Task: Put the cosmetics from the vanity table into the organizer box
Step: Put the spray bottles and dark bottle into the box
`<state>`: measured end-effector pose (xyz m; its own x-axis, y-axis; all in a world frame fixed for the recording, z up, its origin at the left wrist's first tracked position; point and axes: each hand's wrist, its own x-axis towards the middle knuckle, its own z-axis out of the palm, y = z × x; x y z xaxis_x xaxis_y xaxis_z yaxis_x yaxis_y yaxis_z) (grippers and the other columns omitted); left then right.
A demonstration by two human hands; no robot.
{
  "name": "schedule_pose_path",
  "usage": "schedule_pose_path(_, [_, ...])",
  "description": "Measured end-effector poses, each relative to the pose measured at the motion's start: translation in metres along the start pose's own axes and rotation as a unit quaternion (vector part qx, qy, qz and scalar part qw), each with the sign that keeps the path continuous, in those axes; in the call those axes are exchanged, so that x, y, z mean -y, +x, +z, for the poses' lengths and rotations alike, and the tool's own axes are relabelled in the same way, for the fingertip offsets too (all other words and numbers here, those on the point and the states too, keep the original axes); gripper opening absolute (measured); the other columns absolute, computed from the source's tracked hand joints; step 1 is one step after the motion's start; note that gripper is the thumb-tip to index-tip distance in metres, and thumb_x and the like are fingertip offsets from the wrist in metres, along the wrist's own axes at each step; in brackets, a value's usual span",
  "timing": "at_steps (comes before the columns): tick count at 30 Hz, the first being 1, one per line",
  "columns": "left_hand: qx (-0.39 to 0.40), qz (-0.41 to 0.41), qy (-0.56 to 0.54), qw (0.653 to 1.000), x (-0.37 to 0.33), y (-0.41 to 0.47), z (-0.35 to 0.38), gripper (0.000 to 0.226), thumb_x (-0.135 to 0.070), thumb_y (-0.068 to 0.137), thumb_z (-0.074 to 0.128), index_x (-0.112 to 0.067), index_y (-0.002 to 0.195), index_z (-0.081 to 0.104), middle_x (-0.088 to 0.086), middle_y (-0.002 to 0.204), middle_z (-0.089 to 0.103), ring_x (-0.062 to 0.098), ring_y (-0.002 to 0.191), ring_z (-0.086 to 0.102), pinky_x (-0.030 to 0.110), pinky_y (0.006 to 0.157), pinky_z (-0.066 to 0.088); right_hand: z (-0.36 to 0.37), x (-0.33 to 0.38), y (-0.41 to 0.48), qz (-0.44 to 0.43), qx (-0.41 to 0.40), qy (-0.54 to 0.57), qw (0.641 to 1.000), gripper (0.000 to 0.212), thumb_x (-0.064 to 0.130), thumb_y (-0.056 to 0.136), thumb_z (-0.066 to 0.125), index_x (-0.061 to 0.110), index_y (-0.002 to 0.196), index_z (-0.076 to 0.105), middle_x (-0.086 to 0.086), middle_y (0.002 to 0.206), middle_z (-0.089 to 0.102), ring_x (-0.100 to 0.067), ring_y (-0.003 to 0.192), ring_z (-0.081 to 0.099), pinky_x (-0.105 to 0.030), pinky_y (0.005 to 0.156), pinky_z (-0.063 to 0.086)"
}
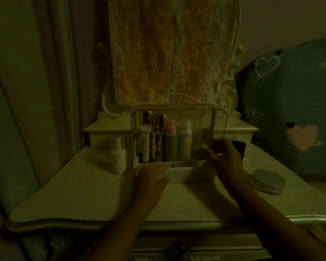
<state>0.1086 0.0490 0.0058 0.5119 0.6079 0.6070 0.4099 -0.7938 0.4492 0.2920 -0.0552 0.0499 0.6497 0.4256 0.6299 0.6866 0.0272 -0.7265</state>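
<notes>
Both forearms are reaching over the desk [94, 193] to the organizer box [188, 174]: left hand [149, 178] lying flat and empty at its front-left corner, right hand [225, 159] hovering at its right end, fingers [208, 147] loosely curled on something I cannot make out, while the upright pump bottle [118, 157] is standing just left of the box, nearer the left hand.

Single head-worn view, forward and down, close above the vanity table [94, 194].

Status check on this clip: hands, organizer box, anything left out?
Left hand flat on white organizer box front edge. Right hand at clear lid, grip unclear. White pump bottle and round silver compact still on table.
</notes>
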Motion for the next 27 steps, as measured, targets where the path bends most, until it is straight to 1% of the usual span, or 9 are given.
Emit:
schedule_pose_path(3, [0.001,0.000,0.000,1.000,0.000,0.000,0.000,0.034,-0.031,0.085,0.058,-0.031,0.120,0.056,-0.009,0.127,0.057,0.012,0.122,0.044,0.020,0.100,0.010,-0.022,-0.006,-0.004,-0.023,-0.028,-0.014,0.999,0.024,0.017,0.079,0.069,0.012,0.099,0.058,0.000,0.091,0.059,-0.012,0.081,0.057,-0.018,0.069,0.048])
schedule_pose_path(7, [0.003,-0.003,0.002,1.000,0.000,0.000,0.001,0.035,-0.029,0.085,0.059,-0.030,0.119,0.056,-0.006,0.127,0.058,0.014,0.122,0.044,0.022,0.101,0.011,-0.046,-0.015,0.003,-0.007,-0.083,-0.051,0.995,0.031,0.014,0.075,0.072,0.007,0.101,0.057,-0.013,0.106,0.055,-0.027,0.096,0.055,-0.037,0.079,0.051])
schedule_pose_path(9, [-0.001,-0.003,0.001,1.000,-0.001,0.000,0.001,0.035,-0.027,0.084,0.060,-0.030,0.119,0.057,-0.006,0.126,0.058,0.015,0.121,0.045,0.023,0.100,0.012,-0.055,-0.020,0.010,0.013,-0.101,-0.074,0.992,0.040,0.014,0.073,0.075,0.008,0.108,0.056,-0.015,0.119,0.049,-0.029,0.106,0.050,-0.028,0.079,0.047])
schedule_pose_path(11, [-0.004,-0.006,-0.003,1.000,-0.001,-0.001,0.000,0.035,-0.027,0.084,0.061,-0.030,0.118,0.058,-0.005,0.125,0.059,0.016,0.120,0.046,0.026,0.101,0.014,-0.060,-0.024,0.018,0.036,-0.083,-0.080,0.993,0.050,0.014,0.073,0.074,0.010,0.118,0.052,-0.014,0.129,0.044,-0.028,0.115,0.046,-0.027,0.088,0.045])
schedule_pose_path(13, [-0.002,-0.011,-0.001,1.000,-0.002,-0.001,0.000,0.035,-0.028,0.084,0.060,-0.031,0.119,0.057,-0.005,0.125,0.059,0.016,0.120,0.046,0.028,0.103,0.015,-0.061,-0.028,0.025,0.066,-0.044,-0.052,0.995,0.059,0.013,0.076,0.072,0.010,0.129,0.045,-0.013,0.136,0.043,-0.027,0.119,0.046,-0.039,0.098,0.045])
schedule_pose_path(15, [0.002,-0.013,0.003,1.000,-0.002,-0.001,0.000,0.035,-0.029,0.085,0.059,-0.032,0.120,0.056,-0.007,0.127,0.058,0.015,0.121,0.044,0.028,0.104,0.014,-0.061,-0.030,0.031,0.107,-0.007,-0.002,0.994,0.062,0.011,0.078,0.069,0.012,0.134,0.041,-0.012,0.136,0.047,-0.028,0.119,0.049,-0.047,0.100,0.045])
schedule_pose_path(19, [0.016,-0.020,0.009,1.000,-0.002,0.000,-0.001,0.036,-0.030,0.086,0.057,-0.032,0.122,0.054,-0.007,0.129,0.055,0.014,0.123,0.042,0.030,0.107,0.014,-0.060,-0.037,0.037,0.149,0.025,0.033,0.988,0.057,0.012,0.080,0.067,0.014,0.132,0.044,-0.013,0.130,0.054,-0.029,0.114,0.055,-0.046,0.095,0.049])
schedule_pose_path(24, [0.015,-0.021,0.008,1.000,-0.001,-0.001,-0.001,0.036,-0.030,0.086,0.056,-0.031,0.122,0.053,-0.007,0.130,0.055,0.014,0.124,0.041,0.030,0.107,0.013,-0.059,-0.044,0.036,0.151,0.039,0.020,0.988,0.044,0.015,0.082,0.066,0.014,0.124,0.053,-0.011,0.122,0.060,-0.025,0.104,0.059,-0.025,0.060,0.049])
schedule_pose_path(27, [0.008,-0.023,0.008,1.000,-0.002,-0.001,0.000,0.036,-0.030,0.086,0.057,-0.030,0.121,0.055,-0.006,0.129,0.056,0.015,0.123,0.042,0.029,0.106,0.014,-0.063,-0.042,0.035,0.148,0.046,0.015,0.988,0.038,0.016,0.082,0.066,0.013,0.119,0.057,-0.010,0.117,0.061,-0.025,0.096,0.060,-0.025,0.058,0.050])
